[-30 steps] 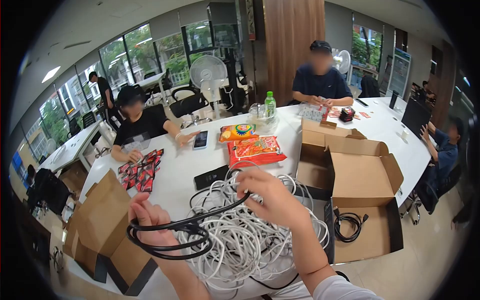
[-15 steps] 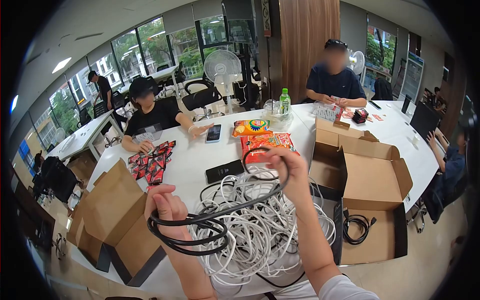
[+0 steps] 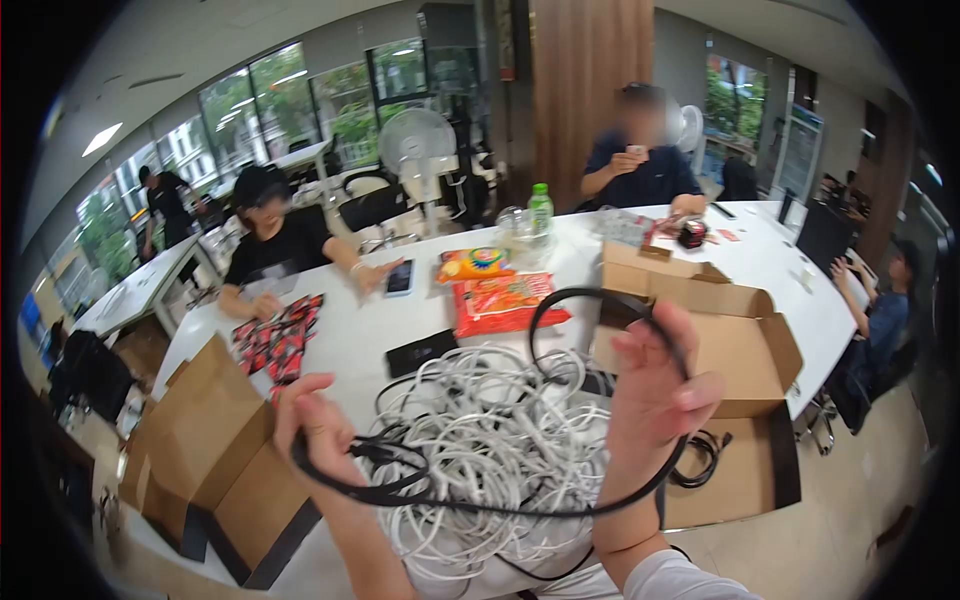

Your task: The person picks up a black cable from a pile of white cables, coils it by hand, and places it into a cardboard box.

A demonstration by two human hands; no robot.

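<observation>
A black cable (image 3: pixel 560 514) stretches in a wide loop between my two hands, above a tangled heap of white cables (image 3: pixel 500 430). My left hand (image 3: pixel 318 425) has its fingers curled around the cable at the left, where several turns and a black plug end hang beside it. On the right, the loop passes behind and around my right hand (image 3: pixel 655 385), whose fingers bend in over it. Part of the grip is hidden there. Another black cable (image 3: pixel 712 468) lies coiled in the cardboard box (image 3: pixel 755 500) at right.
An open cardboard box (image 3: pixel 225 450) stands at left. Beyond the heap lie a black phone (image 3: pixel 422 353), a red snack bag (image 3: pixel 500 303) and an orange pack (image 3: pixel 475 264). Red sachets (image 3: pixel 280 340) are near one seated person (image 3: pixel 275 230); another person (image 3: pixel 640 180) sits across the table (image 3: pixel 350 300).
My right hand has moved right and down and turned, drawing the cable into a wider loop. My left hand has dropped slightly. The whole view has shifted a little.
</observation>
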